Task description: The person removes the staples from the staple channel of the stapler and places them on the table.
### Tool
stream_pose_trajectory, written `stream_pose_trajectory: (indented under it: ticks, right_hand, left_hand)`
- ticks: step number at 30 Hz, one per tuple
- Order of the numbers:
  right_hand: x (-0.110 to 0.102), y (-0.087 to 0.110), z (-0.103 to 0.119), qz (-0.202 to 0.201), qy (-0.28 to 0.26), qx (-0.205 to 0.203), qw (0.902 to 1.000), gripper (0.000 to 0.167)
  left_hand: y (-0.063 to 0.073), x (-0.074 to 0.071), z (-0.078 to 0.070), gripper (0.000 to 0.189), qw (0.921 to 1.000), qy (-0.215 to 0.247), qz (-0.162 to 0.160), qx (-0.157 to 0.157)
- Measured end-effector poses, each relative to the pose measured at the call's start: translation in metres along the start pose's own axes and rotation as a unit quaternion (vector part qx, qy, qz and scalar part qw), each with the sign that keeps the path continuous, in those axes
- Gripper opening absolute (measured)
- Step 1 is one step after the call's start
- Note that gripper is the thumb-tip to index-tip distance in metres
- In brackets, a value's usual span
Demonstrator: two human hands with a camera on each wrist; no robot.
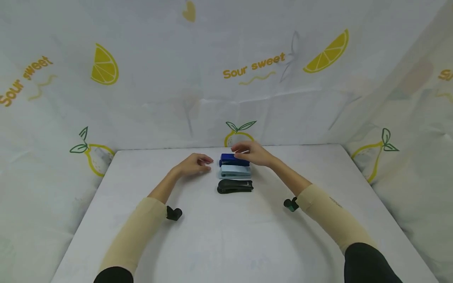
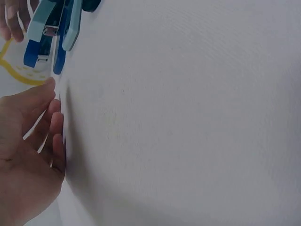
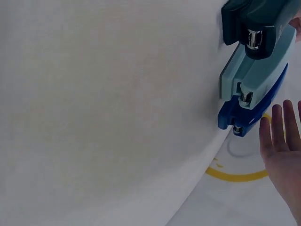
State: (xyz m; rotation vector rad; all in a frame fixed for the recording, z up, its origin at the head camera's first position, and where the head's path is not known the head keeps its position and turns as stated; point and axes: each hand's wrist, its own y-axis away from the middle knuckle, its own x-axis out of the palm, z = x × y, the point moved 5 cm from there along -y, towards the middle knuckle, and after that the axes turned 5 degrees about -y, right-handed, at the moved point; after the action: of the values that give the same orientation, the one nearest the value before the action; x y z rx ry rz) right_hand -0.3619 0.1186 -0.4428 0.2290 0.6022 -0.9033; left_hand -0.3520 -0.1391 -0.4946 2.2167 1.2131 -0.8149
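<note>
Three staplers lie side by side near the back of the white table: a dark blue stapler (image 1: 228,159) farthest back, a light blue stapler (image 1: 233,172) in the middle, and a black stapler (image 1: 235,186) nearest. My left hand (image 1: 194,164) is just left of the blue and light blue staplers, fingers loosely bent and nothing held. Over the right end of the dark blue stapler my right hand (image 1: 255,154) hovers, partly covering it. In the right wrist view the fingers of that hand (image 3: 288,153) look straight and apart from the dark blue stapler (image 3: 254,110).
The white table (image 1: 212,236) ends at a back edge close behind the staplers. A white cloth (image 1: 159,78) printed with lemons and lettering hangs behind it and along the sides. Each forearm carries a small black wrist device (image 1: 174,213).
</note>
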Motion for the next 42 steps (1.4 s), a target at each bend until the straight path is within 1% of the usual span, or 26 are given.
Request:
stream_pose_trajectory:
  ticks: [3,6,9,14,17,21,29,35,39,42]
  right_hand:
    - [0.008,-0.012,0.002,0.017,-0.005,0.000,0.9998,0.037]
    - [0.016,-0.023,0.002,0.033,-0.010,-0.007,0.9994,0.037]
    - [0.021,-0.030,0.002,0.038,-0.007,-0.012,0.9992,0.035]
    - [0.024,-0.035,-0.002,0.040,0.019,-0.004,0.9990,0.034]
    - [0.024,-0.036,-0.005,0.048,0.033,0.004,0.9983,0.036]
    - [0.026,-0.039,-0.006,0.058,0.046,0.011,0.9972,0.040]
    - [0.031,-0.042,-0.009,0.053,0.036,0.026,0.9976,0.039]
    - [0.032,-0.041,-0.010,0.049,0.028,0.017,0.9982,0.038]
    - [0.033,-0.040,-0.011,0.047,0.017,0.013,0.9987,0.036]
    - [0.033,-0.038,-0.011,0.045,0.002,0.018,0.9988,0.036]
  left_hand:
    - [-0.008,0.005,-0.002,0.042,0.9999,0.008,-0.005,-0.007]
    - [-0.014,0.009,-0.003,0.041,0.9996,0.010,-0.023,-0.013]
    - [-0.019,0.011,-0.005,0.037,0.9988,0.015,-0.044,-0.016]
    - [-0.023,0.014,-0.010,0.034,0.9969,0.024,-0.071,-0.023]
    - [-0.025,0.016,-0.013,0.033,0.9953,0.027,-0.086,-0.036]
    - [-0.026,0.017,-0.016,0.034,0.9933,0.020,-0.101,-0.052]
    - [-0.024,0.018,-0.021,0.033,0.9915,-0.005,-0.111,-0.068]
    - [-0.024,0.021,-0.019,0.032,0.9900,-0.019,-0.108,-0.089]
    - [-0.026,0.023,-0.018,0.031,0.9891,-0.029,-0.112,-0.091]
    - [-0.025,0.023,-0.018,0.030,0.9891,-0.032,-0.112,-0.089]
